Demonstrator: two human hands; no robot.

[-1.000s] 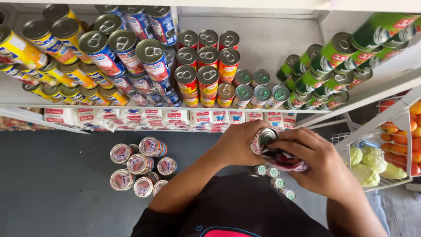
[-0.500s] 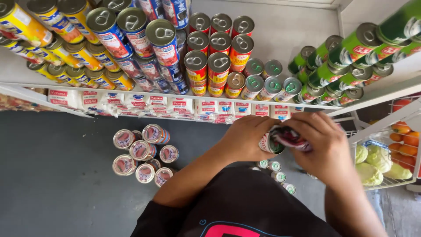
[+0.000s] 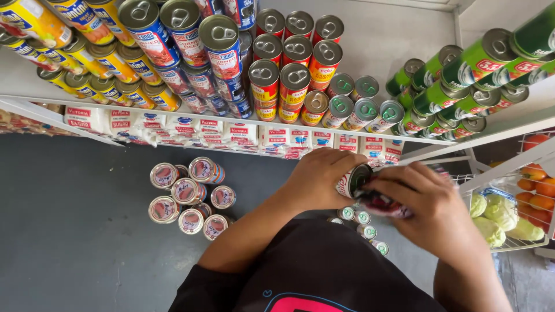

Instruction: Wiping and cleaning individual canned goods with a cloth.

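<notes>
My left hand point(image 3: 321, 179) grips a small tin can point(image 3: 354, 180) held on its side, its round end turned toward me. My right hand point(image 3: 422, 202) presses a dark crumpled cloth point(image 3: 384, 204) against the can's end and side. Both hands meet at chest height in front of a white shelf point(image 3: 370, 130). Below the hands, a short row of small green-lidded cans point(image 3: 363, 222) stands on the floor.
The shelf carries rows of yellow, blue, red point(image 3: 295, 78) and green point(image 3: 457, 81) cans, with white bags of sugar point(image 3: 202, 128) on the level below. A cluster of cans point(image 3: 188, 196) sits on the grey floor at left. A wire basket point(image 3: 511, 242) of vegetables stands at right.
The view has tilted slightly downward, so the shelf sits higher in frame. My hands stay together on the can, the right one shifting the cloth over it.
</notes>
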